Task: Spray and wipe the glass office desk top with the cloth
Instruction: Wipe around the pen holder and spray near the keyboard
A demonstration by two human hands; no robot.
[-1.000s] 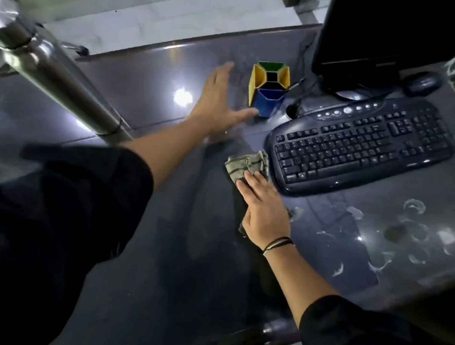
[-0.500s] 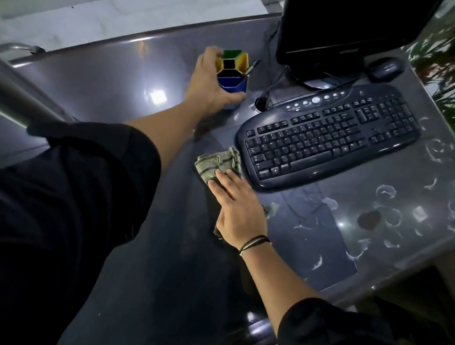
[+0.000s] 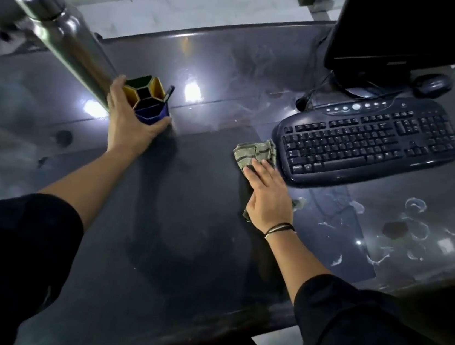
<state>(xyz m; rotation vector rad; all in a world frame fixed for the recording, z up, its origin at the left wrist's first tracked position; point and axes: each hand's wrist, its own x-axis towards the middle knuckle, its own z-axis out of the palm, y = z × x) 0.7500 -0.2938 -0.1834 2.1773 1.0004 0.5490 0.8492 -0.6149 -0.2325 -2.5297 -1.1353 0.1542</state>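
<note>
The dark glass desk top fills the view. A greenish striped cloth lies on it just left of the keyboard. My right hand presses flat on the cloth's near part, fingers straight. My left hand grips a yellow, green and blue pen holder from its near left side, thumb and fingers curled round its base. A pen stands in the holder. No spray bottle is in view.
A black keyboard lies at the right with a monitor and mouse behind it. A steel bottle rises at the left, next to the pen holder. White smears mark the glass at the right. The desk's near edge runs below my arms.
My left hand took hold of the pen holder and moved it left, away from the keyboard, to beside the steel bottle. My right hand stayed pressed on the cloth.
</note>
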